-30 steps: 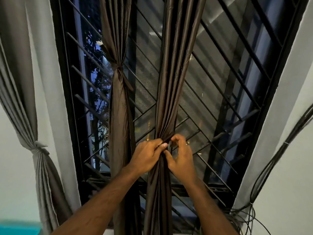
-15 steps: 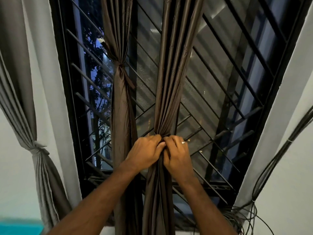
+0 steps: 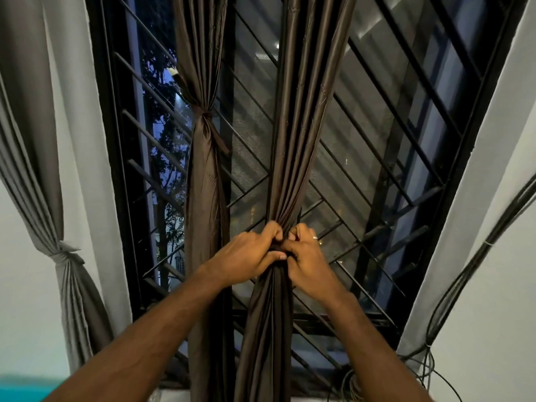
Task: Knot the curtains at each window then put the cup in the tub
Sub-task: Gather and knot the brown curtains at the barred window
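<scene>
A dark brown curtain (image 3: 301,134) hangs down the middle of a barred window, gathered into a tight bunch at waist height. My left hand (image 3: 249,256) grips the bunch from the left with curled fingers. My right hand (image 3: 307,256), a ring on one finger, pinches the same bunch from the right, and the two hands touch. To the left hangs a second brown curtain (image 3: 206,175), tied with a knot (image 3: 206,116). A grey curtain (image 3: 32,169) at the far left is tied too. No cup or tub is in view.
Black diagonal window bars (image 3: 377,158) and a mesh screen lie behind the curtains. A bundle of black cables (image 3: 464,274) runs down the white wall at the right and coils near the sill. A teal surface (image 3: 20,390) shows at the bottom left.
Both hands have closed in tighter on the gathered curtain. My right hand's fingers moved from a loose pinch to wrapping the bunch beside my left hand.
</scene>
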A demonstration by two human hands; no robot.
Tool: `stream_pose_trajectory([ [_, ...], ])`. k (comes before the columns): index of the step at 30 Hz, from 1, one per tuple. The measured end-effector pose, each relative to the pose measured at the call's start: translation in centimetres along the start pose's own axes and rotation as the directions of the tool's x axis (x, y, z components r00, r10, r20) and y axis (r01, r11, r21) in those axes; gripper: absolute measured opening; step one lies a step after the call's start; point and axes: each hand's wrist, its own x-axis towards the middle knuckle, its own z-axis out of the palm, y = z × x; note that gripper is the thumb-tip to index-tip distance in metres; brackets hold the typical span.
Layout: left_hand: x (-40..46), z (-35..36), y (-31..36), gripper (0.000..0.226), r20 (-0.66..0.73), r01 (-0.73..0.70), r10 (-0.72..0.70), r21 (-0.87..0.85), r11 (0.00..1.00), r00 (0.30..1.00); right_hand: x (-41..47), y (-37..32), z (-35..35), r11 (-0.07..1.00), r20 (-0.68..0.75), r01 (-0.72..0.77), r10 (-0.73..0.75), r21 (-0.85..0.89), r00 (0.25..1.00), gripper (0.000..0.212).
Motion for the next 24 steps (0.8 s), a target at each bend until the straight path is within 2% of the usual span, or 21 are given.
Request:
stream_pose_trajectory([
  [3, -0.2, 0.6, 0.6, 0.022, -0.081, 0.004, -0.016, -0.136, 0.991, 0.997, -0.1, 0.2, 0.0, 0.999, 0.000, -0.040, 0.040, 0.036, 0.999, 0.016],
  [6, -0.1, 0.8, 0.8, 0.015, -0.147, 0.074, -0.111, -0.237, 0.969, 0.983, -0.4, -0.3, 0.4, 0.979, -0.169, -0.083, 0.116, 0.188, 0.979, 0.017],
  [9, 0.1, 0.8, 0.8, 0.012, -0.106, 0.149, -0.188, -0.297, 0.943, 0.977, -1.2, -0.6, 1.5, 0.954, -0.331, -0.106, 0.200, 0.281, 0.922, 0.016],
  [11, 0.2, 0.6, 0.8, 0.011, -0.072, 0.187, -0.224, -0.340, 0.922, 0.972, -1.7, -0.5, 1.5, 0.927, -0.396, -0.114, 0.261, 0.358, 0.880, 0.030],
  [13, 0.3, 0.3, 0.8, 0.012, -0.044, 0.241, -0.282, -0.407, 0.881, 0.958, -1.9, -0.5, 1.5, 0.950, -0.425, -0.102, 0.227, 0.296, 0.877, 0.035],
  [15, 0.6, 0.0, 0.9, 0.013, -0.006, 0.283, -0.326, -0.482, 0.829, 0.945, -2.0, -0.9, 1.6, 0.970, -0.386, -0.124, 0.198, 0.208, 0.901, 0.041],
  [19, 0.9, -0.4, 1.1, 0.014, 0.076, 0.337, -0.390, -0.668, 0.663, 0.918, -2.1, -1.3, 1.9, 0.957, -0.267, -0.189, 0.246, 0.220, 0.932, 0.045],
  [22, 0.9, -0.2, 0.9, 0.013, 0.133, 0.370, -0.467, -0.805, 0.464, 0.874, -1.8, -1.5, 1.7, 0.952, -0.226, -0.158, 0.220, 0.262, 0.949, 0.039],
  [24, 0.7, 0.2, 0.8, 0.012, 0.173, 0.352, -0.471, -0.878, 0.324, 0.865, -1.6, -1.6, 1.7, 0.948, -0.232, -0.125, 0.198, 0.294, 0.952, 0.035],
])
